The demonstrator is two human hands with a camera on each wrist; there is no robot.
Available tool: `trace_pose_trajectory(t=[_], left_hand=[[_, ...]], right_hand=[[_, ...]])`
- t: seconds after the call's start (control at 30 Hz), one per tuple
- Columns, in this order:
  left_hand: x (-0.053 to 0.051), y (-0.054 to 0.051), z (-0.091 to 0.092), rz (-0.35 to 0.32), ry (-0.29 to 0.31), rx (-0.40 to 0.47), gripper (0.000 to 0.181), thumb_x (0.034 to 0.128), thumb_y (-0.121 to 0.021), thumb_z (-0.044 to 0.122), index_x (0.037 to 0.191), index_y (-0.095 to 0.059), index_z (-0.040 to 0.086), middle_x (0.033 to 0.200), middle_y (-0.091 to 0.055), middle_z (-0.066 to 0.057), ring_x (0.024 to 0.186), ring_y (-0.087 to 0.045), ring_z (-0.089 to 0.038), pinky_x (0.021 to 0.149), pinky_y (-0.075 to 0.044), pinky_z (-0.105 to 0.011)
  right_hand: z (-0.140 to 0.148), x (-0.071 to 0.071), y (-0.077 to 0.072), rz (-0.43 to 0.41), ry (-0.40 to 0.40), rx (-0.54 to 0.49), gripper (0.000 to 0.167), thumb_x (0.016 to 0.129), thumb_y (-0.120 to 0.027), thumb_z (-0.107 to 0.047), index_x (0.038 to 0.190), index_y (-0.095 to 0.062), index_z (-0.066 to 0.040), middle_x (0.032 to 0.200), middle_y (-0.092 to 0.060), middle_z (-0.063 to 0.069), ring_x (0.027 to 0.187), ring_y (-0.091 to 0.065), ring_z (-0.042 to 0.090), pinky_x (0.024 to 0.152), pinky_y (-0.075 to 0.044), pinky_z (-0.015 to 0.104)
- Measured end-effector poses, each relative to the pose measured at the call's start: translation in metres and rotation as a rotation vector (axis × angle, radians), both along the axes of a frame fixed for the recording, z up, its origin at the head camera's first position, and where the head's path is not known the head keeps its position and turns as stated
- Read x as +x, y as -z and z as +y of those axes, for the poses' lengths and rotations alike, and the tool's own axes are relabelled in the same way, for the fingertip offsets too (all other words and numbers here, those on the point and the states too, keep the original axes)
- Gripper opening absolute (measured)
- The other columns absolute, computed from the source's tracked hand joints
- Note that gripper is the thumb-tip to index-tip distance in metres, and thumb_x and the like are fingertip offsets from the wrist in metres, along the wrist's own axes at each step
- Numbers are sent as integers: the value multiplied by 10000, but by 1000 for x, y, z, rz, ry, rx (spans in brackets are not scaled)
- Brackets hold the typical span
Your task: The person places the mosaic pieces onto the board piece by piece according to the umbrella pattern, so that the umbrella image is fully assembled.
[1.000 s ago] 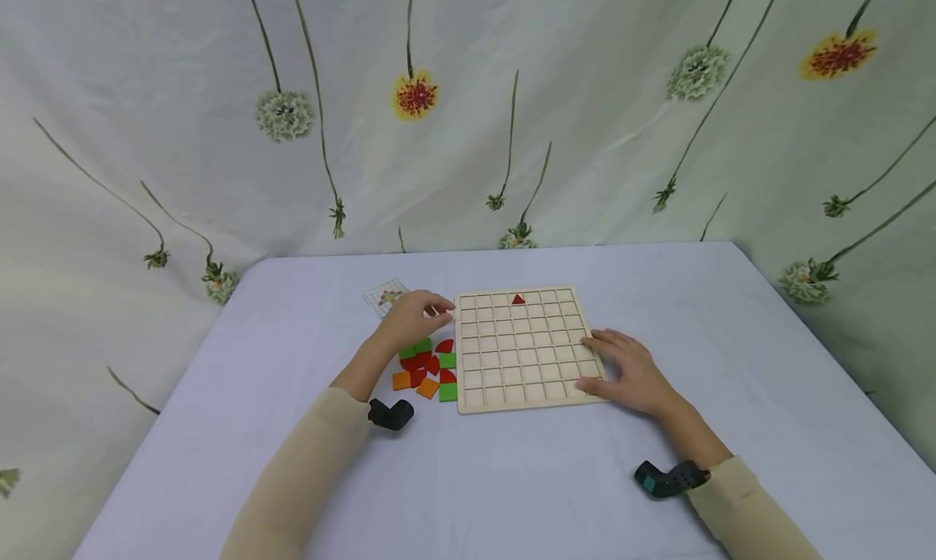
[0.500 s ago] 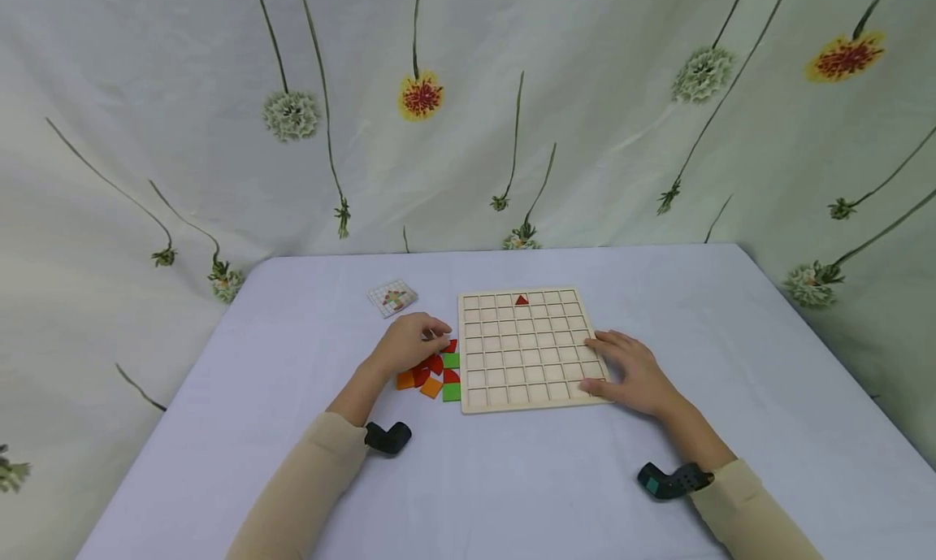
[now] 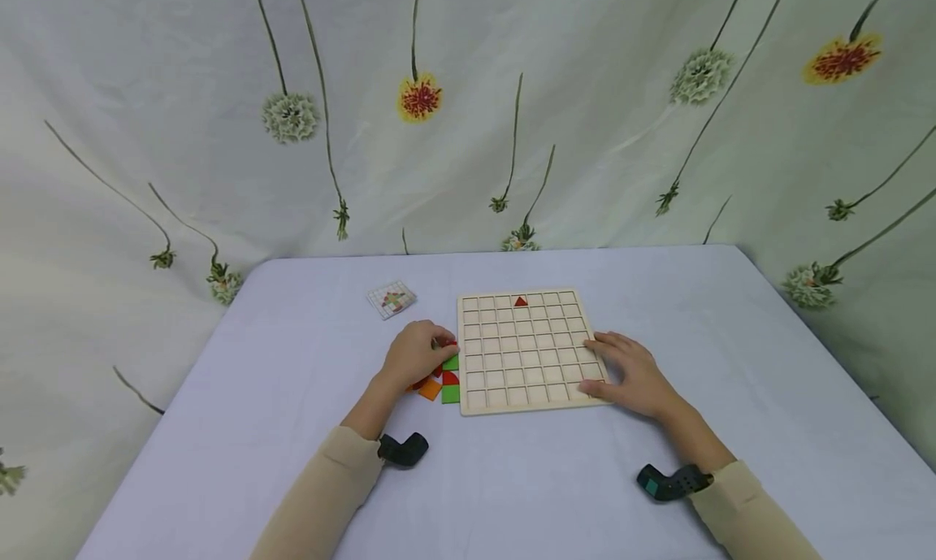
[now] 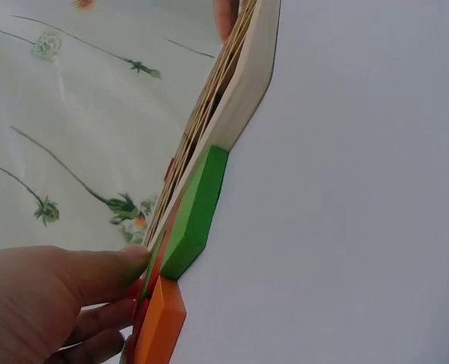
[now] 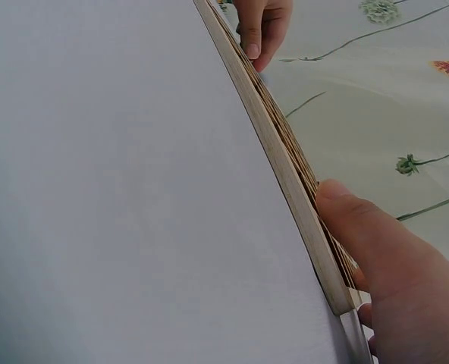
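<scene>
A wooden grid board (image 3: 522, 353) lies flat on the table, with a red triangle tile (image 3: 521, 301) in its far row. Left of the board, my left hand (image 3: 417, 353) is down at the loose tiles and pinches a red quarter-circle tile (image 3: 452, 343) between thumb and fingers. Green tiles (image 3: 450, 394) and orange tiles (image 3: 430, 389) lie just under and in front of that hand, which hides part of the pile. My right hand (image 3: 630, 375) rests on the board's right edge, its fingers spread and thumb (image 5: 361, 227) near the front corner.
A small pattern card (image 3: 392, 299) with a printed coloured grid lies behind my left hand. White cloth (image 3: 526, 487) covers the table, and a flowered curtain (image 3: 453, 162) hangs behind its far edge. Each wrist wears a black camera mount.
My left hand has come down and toward me, from beside the board's far left corner to the tile pile, uncovering the card. The right hand stays on the board's edge.
</scene>
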State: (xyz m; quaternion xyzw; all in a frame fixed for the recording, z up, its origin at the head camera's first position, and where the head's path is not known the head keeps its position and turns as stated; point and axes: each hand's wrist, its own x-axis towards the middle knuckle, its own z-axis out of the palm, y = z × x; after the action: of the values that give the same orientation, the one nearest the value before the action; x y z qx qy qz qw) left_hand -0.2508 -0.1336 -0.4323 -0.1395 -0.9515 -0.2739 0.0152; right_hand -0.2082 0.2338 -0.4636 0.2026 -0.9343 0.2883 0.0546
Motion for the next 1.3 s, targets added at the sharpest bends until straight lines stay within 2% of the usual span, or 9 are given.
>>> trace_pose_trajectory(t=[0.33, 0.53, 0.67, 0.9, 1.13, 1.3], left_hand=[[2, 7, 2, 16, -34, 17, 187, 877, -745, 225, 1013, -771, 100, 862, -627, -8, 782, -503, -183, 694, -440, -312], [1, 10, 1, 16, -21, 40, 180, 865, -759, 217, 1007, -745, 108, 860, -612, 2, 819, -496, -192, 728, -440, -326], [1, 8, 2, -9, -18, 81, 151, 867, -756, 197, 991, -717, 120, 824, -598, 8, 787, -503, -190, 692, -443, -314], [0, 0, -1, -68, -5, 187, 103, 878, -743, 172, 936, -679, 116, 755, -586, 2, 704, -531, -173, 648, -462, -289], [-9, -17, 0, -78, -16, 225, 104, 887, -733, 189, 945, -680, 120, 839, -619, -9, 796, -550, -203, 674, -495, -287], [-15, -23, 7, -74, -3, 239, 106, 893, -728, 192, 953, -682, 118, 867, -632, -13, 824, -559, -213, 685, -499, -290]], right_hand=[[-1, 0, 2, 16, 2, 8, 724, 812, -736, -468, 1379, -543, -62, 1456, -441, 191, 1378, -292, 433, 1071, -181, 637], [0, -1, 4, 13, 3, 9, 726, 814, -732, -473, 1385, -539, -69, 1461, -437, 184, 1381, -292, 423, 1075, -177, 632], [-1, 0, 3, 14, 3, 3, 725, 810, -738, -462, 1383, -540, -64, 1459, -440, 188, 1379, -297, 425, 1075, -178, 632], [-1, 2, 0, 11, 9, 3, 722, 807, -742, -451, 1375, -545, -52, 1452, -444, 199, 1373, -302, 434, 1074, -183, 632], [-1, 2, -2, 12, 2, -5, 724, 805, -747, -446, 1376, -543, -51, 1452, -443, 198, 1376, -298, 432, 1076, -180, 631], [0, 0, -1, 11, 3, -3, 726, 807, -744, -459, 1377, -544, -57, 1451, -445, 195, 1376, -299, 431, 1076, -181, 630]])
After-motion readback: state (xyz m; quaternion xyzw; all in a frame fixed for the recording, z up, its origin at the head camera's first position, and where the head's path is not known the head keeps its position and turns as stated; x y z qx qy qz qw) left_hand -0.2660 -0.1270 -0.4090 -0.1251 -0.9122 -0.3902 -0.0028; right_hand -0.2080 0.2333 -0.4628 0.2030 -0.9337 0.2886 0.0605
